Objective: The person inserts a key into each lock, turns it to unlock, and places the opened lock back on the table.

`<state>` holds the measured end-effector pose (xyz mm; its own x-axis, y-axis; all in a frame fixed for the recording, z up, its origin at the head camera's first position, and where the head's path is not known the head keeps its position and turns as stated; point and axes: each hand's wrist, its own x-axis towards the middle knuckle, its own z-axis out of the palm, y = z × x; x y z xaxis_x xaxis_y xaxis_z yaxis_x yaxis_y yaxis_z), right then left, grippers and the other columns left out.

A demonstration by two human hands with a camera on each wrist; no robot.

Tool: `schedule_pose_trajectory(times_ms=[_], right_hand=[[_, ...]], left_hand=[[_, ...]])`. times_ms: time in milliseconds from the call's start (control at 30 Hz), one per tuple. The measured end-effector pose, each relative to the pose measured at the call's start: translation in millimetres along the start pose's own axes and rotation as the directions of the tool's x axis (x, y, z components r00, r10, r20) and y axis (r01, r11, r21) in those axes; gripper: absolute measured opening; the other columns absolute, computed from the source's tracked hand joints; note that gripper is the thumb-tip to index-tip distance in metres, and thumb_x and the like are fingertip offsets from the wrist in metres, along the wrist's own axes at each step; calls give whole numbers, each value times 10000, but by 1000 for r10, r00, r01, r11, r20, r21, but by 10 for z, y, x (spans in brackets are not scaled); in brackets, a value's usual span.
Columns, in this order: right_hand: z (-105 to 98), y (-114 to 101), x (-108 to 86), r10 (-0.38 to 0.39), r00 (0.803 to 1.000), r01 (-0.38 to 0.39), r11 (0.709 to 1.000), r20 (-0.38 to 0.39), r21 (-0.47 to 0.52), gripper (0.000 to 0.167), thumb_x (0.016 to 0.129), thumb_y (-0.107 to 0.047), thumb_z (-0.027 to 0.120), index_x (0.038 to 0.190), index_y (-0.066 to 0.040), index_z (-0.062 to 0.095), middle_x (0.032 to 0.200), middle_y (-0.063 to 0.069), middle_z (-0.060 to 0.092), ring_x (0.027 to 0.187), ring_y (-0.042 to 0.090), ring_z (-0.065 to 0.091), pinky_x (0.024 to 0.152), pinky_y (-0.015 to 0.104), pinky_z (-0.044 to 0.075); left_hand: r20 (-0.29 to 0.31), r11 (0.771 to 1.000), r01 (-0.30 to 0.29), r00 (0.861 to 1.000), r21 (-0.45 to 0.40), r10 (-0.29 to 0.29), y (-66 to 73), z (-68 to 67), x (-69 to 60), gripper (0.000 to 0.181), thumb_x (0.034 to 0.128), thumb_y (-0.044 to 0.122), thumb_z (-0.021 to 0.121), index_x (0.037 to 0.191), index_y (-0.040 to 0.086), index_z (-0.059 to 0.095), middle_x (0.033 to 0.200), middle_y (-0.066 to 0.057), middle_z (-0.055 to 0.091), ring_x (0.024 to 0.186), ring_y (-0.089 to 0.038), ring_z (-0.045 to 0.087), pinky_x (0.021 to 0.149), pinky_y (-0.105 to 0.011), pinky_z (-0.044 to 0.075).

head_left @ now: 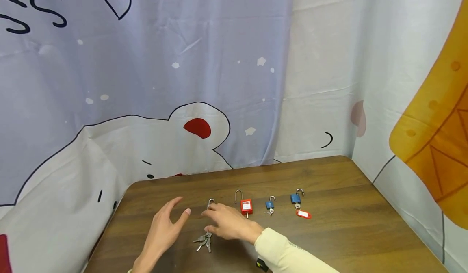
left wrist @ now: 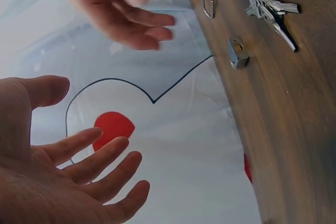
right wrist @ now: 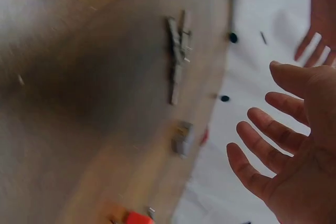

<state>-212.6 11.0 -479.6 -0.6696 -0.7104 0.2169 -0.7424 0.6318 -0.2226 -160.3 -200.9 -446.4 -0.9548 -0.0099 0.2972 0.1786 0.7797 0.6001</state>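
Note:
Both hands hover over the wooden table, holding nothing. My left hand (head_left: 161, 230) has its fingers spread, left of a bunch of silver keys (head_left: 204, 239). Just above and to the right of those keys is my right hand (head_left: 230, 223), its fingers loosely bent. It partly hides a small silver padlock (head_left: 211, 201), which shows fully in the left wrist view as a grey padlock body (left wrist: 238, 52). To the right lie a red padlock (head_left: 246, 206) with a raised shackle, a small blue padlock (head_left: 269, 204) with keys, and another blue padlock (head_left: 295, 199) with a red key tag (head_left: 303, 214).
The brown wooden table (head_left: 340, 228) ends at a printed fabric curtain (head_left: 157, 70) behind and beside it. A small dark object (head_left: 261, 265) with a yellow-green spot shows beneath the right sleeve. The right wrist view is blurred.

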Motion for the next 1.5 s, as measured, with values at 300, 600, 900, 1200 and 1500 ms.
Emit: schedule_pose_trajectory(times_ms=[300,600,900,1200,1500], right_hand=[[268,-57,88,42,998,-36,993,54,-113,381,869,-434,715,1212,-273,672,1079,-79,638,1003,101,598,759,257,529],[417,-109,118,56,994,-39,986,98,-161,301,839,-433,739,1102,-293,700,1005,-102,619,932,93,565,698,251,504],[514,-145,108,71,990,-48,982,122,-185,226,796,-416,780,1000,-335,723,944,-123,609,839,63,525,634,228,457],[550,-132,108,65,992,-42,979,112,-197,215,780,-337,797,980,-330,719,939,-121,621,843,80,548,655,240,466],[542,-163,113,80,989,-58,985,128,-163,179,774,-377,799,927,-347,711,920,-131,606,852,65,542,697,267,452]], left_hand=[[63,998,66,996,8,-67,-80,26,-15,653,930,558,576,1410,123,490,1449,-175,510,1311,-447,485,1029,-615,418],[76,995,97,992,18,-98,-114,33,-63,679,932,579,554,1418,111,480,1458,-170,503,1331,-447,463,1046,-618,400],[87,994,105,991,21,-106,-126,50,-66,686,935,586,540,1423,109,473,1468,-177,491,1332,-457,456,1046,-627,395],[100,992,120,987,32,-123,-147,66,-66,731,924,640,497,1430,112,464,1471,-166,491,1338,-446,455,1044,-619,400],[113,992,126,985,21,-128,-139,65,-72,723,928,627,505,1425,105,464,1484,-164,476,1357,-448,430,1059,-623,387]])
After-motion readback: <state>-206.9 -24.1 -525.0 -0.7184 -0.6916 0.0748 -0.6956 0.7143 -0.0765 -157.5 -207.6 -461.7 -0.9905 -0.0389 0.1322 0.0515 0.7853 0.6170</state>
